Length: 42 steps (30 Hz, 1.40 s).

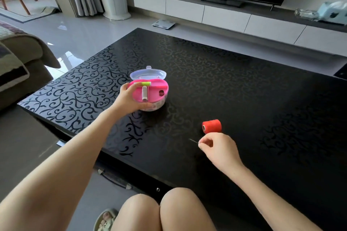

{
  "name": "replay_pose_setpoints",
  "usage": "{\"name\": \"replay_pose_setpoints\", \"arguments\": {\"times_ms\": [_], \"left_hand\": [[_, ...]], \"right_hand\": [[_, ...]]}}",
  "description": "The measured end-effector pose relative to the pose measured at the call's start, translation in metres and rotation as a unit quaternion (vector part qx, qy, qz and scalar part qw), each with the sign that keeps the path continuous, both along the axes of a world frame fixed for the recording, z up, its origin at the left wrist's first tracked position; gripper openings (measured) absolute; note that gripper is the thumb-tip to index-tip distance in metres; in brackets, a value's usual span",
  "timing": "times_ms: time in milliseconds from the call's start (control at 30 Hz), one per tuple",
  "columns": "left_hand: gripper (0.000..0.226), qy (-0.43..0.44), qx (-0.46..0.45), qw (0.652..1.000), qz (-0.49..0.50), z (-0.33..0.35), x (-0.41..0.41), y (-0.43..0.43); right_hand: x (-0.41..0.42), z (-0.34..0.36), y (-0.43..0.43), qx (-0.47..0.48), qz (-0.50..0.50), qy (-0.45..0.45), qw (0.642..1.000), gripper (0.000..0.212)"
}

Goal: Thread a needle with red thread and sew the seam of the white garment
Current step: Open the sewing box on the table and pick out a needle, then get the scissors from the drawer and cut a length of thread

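A pink sewing box (152, 93) with its clear lid open stands on the black patterned table (244, 99). My left hand (129, 97) grips the box's left side, fingers curled round its rim. A red thread spool (212, 126) lies on its side on the table, right of the box. Just in front of the spool, my right hand (217, 148) pinches a thin needle (193, 141) whose tip points left. The white garment is not in view.
The pink tray of the box carries a white spool and a green-tipped item. A sofa (20, 69) stands at the left, a TV cabinet (225, 13) beyond the table. My knees (159, 212) sit under the table's near edge.
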State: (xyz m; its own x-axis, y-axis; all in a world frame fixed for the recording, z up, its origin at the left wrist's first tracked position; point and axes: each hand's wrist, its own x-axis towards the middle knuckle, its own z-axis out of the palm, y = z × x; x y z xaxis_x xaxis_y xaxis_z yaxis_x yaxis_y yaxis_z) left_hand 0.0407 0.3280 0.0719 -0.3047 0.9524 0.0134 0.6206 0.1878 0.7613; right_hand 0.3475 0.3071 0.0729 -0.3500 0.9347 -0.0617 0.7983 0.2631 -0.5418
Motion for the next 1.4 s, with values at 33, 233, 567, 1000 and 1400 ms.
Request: {"name": "replay_pose_setpoints", "arguments": {"times_ms": [33, 233, 567, 1000, 1400], "left_hand": [[0.077, -0.003, -0.012, 1.0, 0.008, 0.002, -0.001, 0.003], [0.104, -0.008, -0.015, 0.995, 0.098, 0.01, 0.009, -0.009], [0.026, -0.043, 0.077, 0.988, 0.126, 0.026, 0.072, -0.08], [0.045, -0.512, -0.036, 0.858, -0.02, 0.057, 0.135, -0.142], [0.048, -0.546, 0.022, 0.829, -0.122, 0.075, 0.137, -0.186]], "right_hand": [[0.006, -0.009, -0.006, 0.032, 0.015, -0.039, 0.999, 0.009], [0.024, -0.041, -0.012, 0.128, 0.05, -0.058, 0.989, 0.017], [0.022, -0.001, 0.067, 0.076, 0.116, -0.179, 0.974, 0.067], [0.005, 0.087, -0.065, -0.528, 0.03, 0.484, 0.697, 0.048], [-0.007, 0.099, -0.113, -0.266, 0.043, 0.356, 0.895, 0.05]]}}
